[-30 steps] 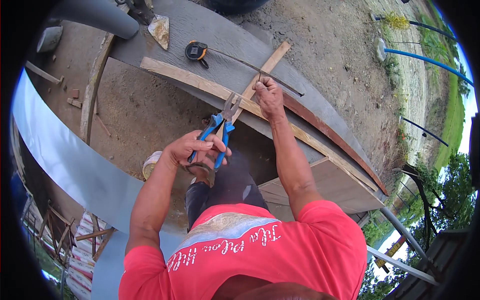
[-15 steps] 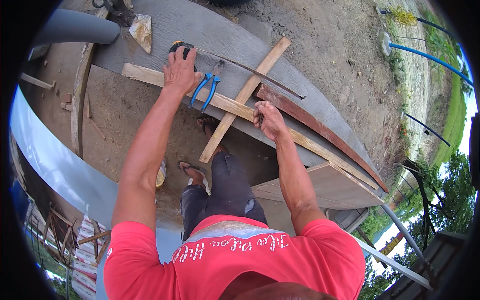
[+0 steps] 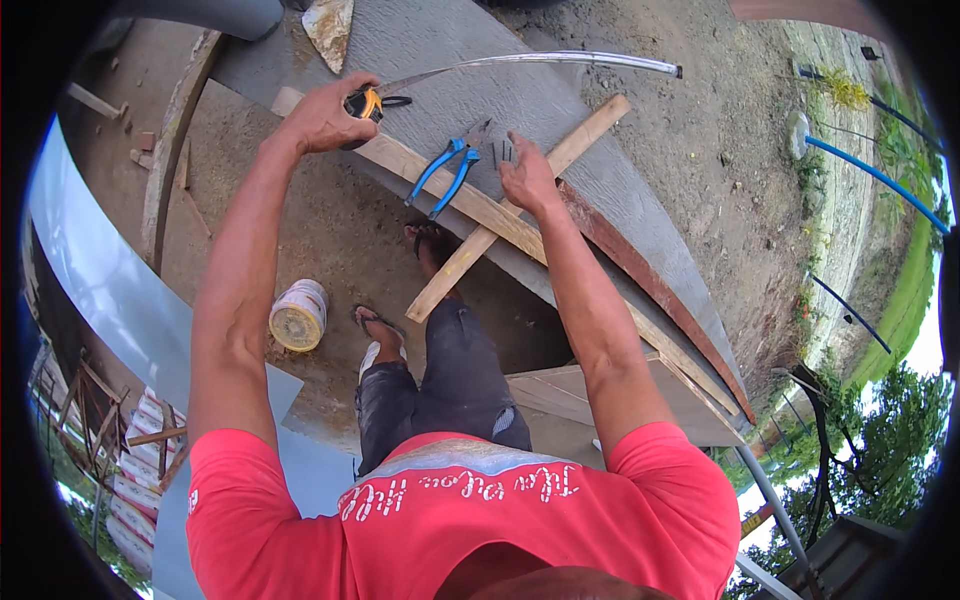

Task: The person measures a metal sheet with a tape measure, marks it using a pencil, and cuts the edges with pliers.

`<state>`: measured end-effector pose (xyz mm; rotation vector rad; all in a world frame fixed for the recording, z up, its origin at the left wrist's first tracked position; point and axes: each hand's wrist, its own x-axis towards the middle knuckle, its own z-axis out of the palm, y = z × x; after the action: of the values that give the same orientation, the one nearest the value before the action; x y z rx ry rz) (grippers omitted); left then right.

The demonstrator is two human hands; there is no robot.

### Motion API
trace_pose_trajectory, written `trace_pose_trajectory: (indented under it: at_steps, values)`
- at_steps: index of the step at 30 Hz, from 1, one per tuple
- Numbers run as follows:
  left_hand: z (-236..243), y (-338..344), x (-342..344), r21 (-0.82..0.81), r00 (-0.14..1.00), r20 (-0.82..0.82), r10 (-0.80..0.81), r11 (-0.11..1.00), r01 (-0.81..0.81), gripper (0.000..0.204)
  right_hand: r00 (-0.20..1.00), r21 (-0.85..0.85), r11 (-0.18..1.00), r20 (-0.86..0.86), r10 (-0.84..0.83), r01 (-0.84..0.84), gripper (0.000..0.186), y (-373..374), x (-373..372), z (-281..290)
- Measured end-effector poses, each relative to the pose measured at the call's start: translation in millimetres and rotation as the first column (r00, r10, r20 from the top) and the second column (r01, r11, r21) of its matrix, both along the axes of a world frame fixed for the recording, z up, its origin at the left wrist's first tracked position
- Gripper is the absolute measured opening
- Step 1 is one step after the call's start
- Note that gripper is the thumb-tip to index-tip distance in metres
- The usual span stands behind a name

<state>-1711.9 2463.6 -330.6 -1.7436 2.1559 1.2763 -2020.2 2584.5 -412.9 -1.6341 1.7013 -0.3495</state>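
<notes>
My left hand (image 3: 325, 115) grips a yellow-and-black tape measure (image 3: 365, 104) at the upper left. Its metal blade (image 3: 560, 57) arches out to the right over the grey rough concrete slab (image 3: 450, 95). My right hand (image 3: 525, 180) has its fingers apart at the slab, by some short thin dark pieces (image 3: 503, 152), perhaps wire or nails. Blue-handled pliers (image 3: 450, 172) lie between my hands, across a long wooden batten (image 3: 420, 178). A second, crossing batten (image 3: 450, 280) passes beneath it near my right hand, beside a reddish board (image 3: 645, 280).
A trowel blade (image 3: 328, 30) and grey pipe (image 3: 235, 14) are at upper left. A white bucket (image 3: 298, 315) stands on the ground near my feet. Plywood (image 3: 630, 395) is at lower right, a pale sheet (image 3: 120, 270) at left, blue rods (image 3: 870, 175) beyond the slab.
My left hand released the pliers onto the boards, then took the tape measure and lifted it leftward, its blade now raised. My right hand has moved up beside the pliers, fingers more extended.
</notes>
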Motion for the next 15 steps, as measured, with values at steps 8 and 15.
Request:
trace_pose_trajectory:
  at_steps: [8, 15]
  values:
    - [80, 217, 2, 0.632, 0.545, -0.514, 0.662, 0.722, -0.281, 0.069, 0.619, 0.524, 0.837, 0.712, -0.331, -0.155, 0.069, 79, 94, 147]
    - [117, 394, -12, 0.49, 0.34, -0.575, 0.745, 0.645, -0.586, 0.076, 0.633, 0.655, 0.551, 0.726, -0.268, -0.517, 0.039, 147, 154, 159]
